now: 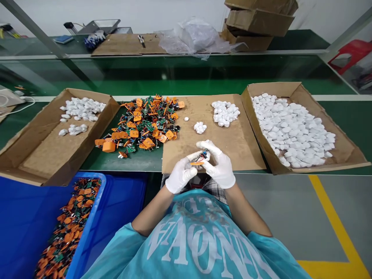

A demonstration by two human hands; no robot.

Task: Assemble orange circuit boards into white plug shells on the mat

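Observation:
Both of my hands wear white gloves and meet over the front edge of the cardboard sheet (186, 157). Between them is a small orange plug piece (197, 163) with a dark circuit part and thin wires. My left hand (179, 176) is closed on its left side. Closed too, my right hand (220, 167) pinches it from the right; whether a white cap is also in those fingers is hidden. On the sheet just ahead lie a small cluster of white caps (200, 127), a larger heap of white caps (226, 113) and a single white cap (186, 119).
A pile of orange plug pieces (148, 124) spreads left of the sheet. Cardboard trays flank the work area: the left tray (40, 161) and right tray (343, 151) hold white caps. Below left, a blue bin (100, 193) contains more plug pieces. Plastic bags (194, 37) lie behind.

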